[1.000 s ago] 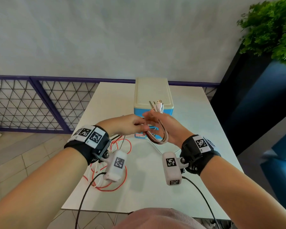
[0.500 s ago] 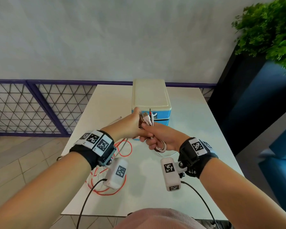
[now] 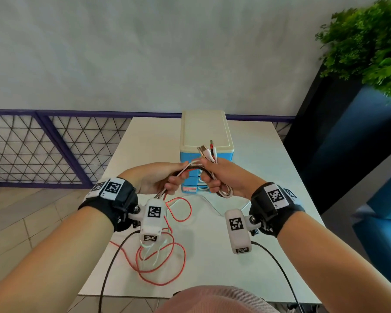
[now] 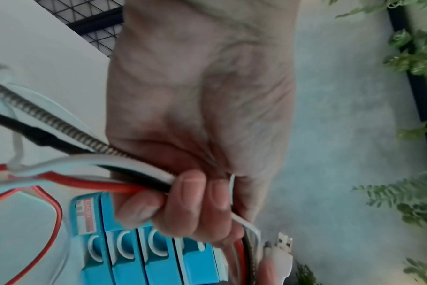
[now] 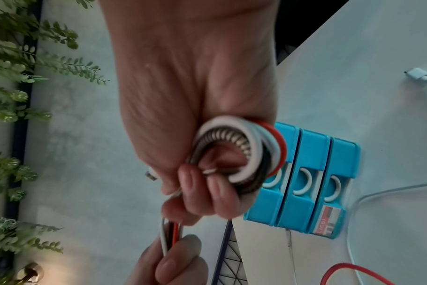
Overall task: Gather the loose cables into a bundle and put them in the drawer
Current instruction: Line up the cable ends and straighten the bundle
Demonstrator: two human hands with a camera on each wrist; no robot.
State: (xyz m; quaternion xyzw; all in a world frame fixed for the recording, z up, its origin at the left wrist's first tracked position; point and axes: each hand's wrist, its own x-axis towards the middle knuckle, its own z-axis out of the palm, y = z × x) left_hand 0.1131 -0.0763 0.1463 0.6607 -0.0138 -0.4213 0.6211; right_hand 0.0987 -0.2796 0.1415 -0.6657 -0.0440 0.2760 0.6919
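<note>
The cables (image 3: pixel 193 168) are up in the air between your two hands, just in front of the blue drawer unit (image 3: pixel 205 141). Your right hand (image 3: pixel 224 177) is curled round a small coil of them, with the plugs (image 3: pixel 207 150) poking up past your knuckles. Your left hand (image 3: pixel 158 177) is closed round the straight run of white, red, black and braided strands. The rest of the red cable (image 3: pixel 165 265) trails down in loose loops on the white table (image 3: pixel 269 154). A leafy plant (image 3: pixel 366 41) sits off to your right.
</note>
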